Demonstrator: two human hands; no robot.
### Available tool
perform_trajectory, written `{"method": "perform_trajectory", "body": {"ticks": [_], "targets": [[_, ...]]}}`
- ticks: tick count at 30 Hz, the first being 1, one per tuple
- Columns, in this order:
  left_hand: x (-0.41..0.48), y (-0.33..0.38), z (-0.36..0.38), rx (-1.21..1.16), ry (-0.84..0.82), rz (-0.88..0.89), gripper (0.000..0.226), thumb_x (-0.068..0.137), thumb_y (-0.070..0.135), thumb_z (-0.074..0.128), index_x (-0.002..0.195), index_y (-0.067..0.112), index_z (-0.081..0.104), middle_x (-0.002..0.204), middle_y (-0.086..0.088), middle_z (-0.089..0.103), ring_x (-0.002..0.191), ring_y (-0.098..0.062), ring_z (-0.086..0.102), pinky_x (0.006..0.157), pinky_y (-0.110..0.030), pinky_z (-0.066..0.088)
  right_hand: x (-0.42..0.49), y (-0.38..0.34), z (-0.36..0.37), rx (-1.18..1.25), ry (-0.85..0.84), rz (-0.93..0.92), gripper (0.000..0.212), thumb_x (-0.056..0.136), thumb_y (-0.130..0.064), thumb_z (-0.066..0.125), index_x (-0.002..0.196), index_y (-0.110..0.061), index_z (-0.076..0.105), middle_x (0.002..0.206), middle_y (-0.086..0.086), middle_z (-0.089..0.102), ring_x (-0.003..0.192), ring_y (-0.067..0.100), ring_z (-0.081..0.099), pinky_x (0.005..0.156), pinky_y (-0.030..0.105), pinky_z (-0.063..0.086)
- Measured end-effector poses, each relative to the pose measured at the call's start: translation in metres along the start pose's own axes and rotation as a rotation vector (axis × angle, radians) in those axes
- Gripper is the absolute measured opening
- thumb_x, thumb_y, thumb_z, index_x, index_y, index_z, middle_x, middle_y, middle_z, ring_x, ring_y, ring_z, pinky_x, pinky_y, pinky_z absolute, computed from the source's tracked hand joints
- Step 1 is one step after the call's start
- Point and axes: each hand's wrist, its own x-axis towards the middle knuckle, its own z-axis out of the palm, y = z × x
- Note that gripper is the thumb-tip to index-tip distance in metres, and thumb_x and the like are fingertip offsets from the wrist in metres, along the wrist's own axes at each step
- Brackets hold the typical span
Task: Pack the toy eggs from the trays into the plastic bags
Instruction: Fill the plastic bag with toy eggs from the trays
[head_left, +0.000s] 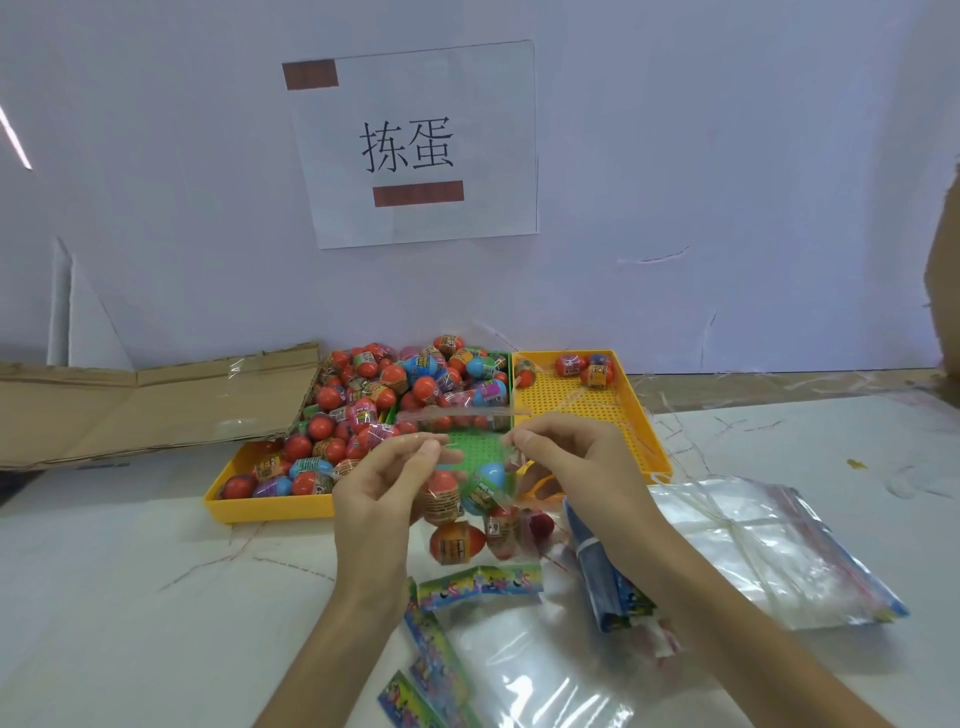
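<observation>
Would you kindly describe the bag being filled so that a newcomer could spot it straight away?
Start at the yellow trays against the white wall, then come toward the camera to the two hands raised above the table. Between the left hand and right hand hangs a clear plastic bag, pinched at its mouth. Unlike the flat bags on the table, it holds toy eggs.

A paper sign (415, 145) is taped to the wall (675, 156). Flattened cardboard (145, 405) lies below-left of the sign.

Both hands' fingers (423, 452) pinching an egg-filled clear bag (470, 499) before heaped trays (587, 410).
</observation>
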Motion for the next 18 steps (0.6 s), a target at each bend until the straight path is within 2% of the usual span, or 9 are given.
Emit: {"method": "perform_trajectory", "body": {"ticks": [3,7,11,14,16,18], "targets": [[-0.0019,0.0016,0.0016,-0.015,0.009,-0.003,0.023,0.086,0.039,0.064,0.087,0.022,0.078,0.087,-0.012,0.076,0.074,-0.027,0.075,0.054,-0.025,0.056,0.0005,-0.0007,-0.0005,0.007,-0.001,0.011,0.024,0.096,-0.010,0.065,0.079,-0.022,0.077,0.072,0.004,0.074,0.059,0.018,0.067,0.054,0.023,0.053],[-0.0013,0.0008,0.0004,-0.005,0.032,0.003,0.024,0.088,0.039,0.062,0.088,0.023,0.079,0.084,-0.012,0.077,0.072,-0.028,0.076,0.056,-0.024,0.056,-0.0018,-0.0003,-0.0005,-0.075,0.026,-0.042,0.019,0.094,-0.009,0.068,0.083,-0.022,0.076,0.070,0.003,0.074,0.058,0.015,0.068,0.058,0.022,0.054],[-0.0028,0.0013,0.0018,0.046,-0.001,0.030,0.021,0.089,0.038,0.062,0.089,0.026,0.078,0.081,-0.010,0.077,0.071,-0.027,0.075,0.057,-0.026,0.058,-0.0032,0.0031,-0.0003,-0.247,0.088,-0.116,0.015,0.089,-0.012,0.073,0.092,-0.027,0.072,0.069,-0.002,0.073,0.063,0.016,0.069,0.063,0.028,0.059],[-0.0041,0.0018,0.0037,0.066,-0.028,0.038,0.019,0.089,0.035,0.062,0.091,0.023,0.077,0.077,-0.011,0.075,0.070,-0.026,0.075,0.057,-0.027,0.058,-0.0039,0.0059,0.0014,-0.319,0.138,-0.177,0.023,0.087,-0.012,0.075,0.096,-0.032,0.068,0.071,-0.007,0.071,0.063,0.008,0.066,0.058,0.021,0.054],[-0.0049,0.0013,0.0039,0.094,-0.040,0.051,0.016,0.091,0.031,0.063,0.091,0.021,0.075,0.075,-0.011,0.075,0.069,-0.028,0.075,0.055,-0.027,0.058,-0.0048,0.0079,0.0025,-0.411,0.190,-0.260,0.032,0.084,-0.009,0.076,0.099,-0.034,0.063,0.077,-0.011,0.068,0.070,0.006,0.064,0.060,0.018,0.051],[-0.0061,0.0000,0.0043,0.147,-0.070,0.069,0.013,0.095,0.024,0.063,0.090,0.020,0.074,0.074,-0.009,0.076,0.066,-0.028,0.075,0.055,-0.030,0.059,-0.0061,0.0063,0.0024,-0.530,0.228,-0.426,0.034,0.083,-0.004,0.077,0.100,-0.030,0.063,0.085,-0.015,0.063,0.079,0.007,0.060,0.067,0.018,0.049]]}}
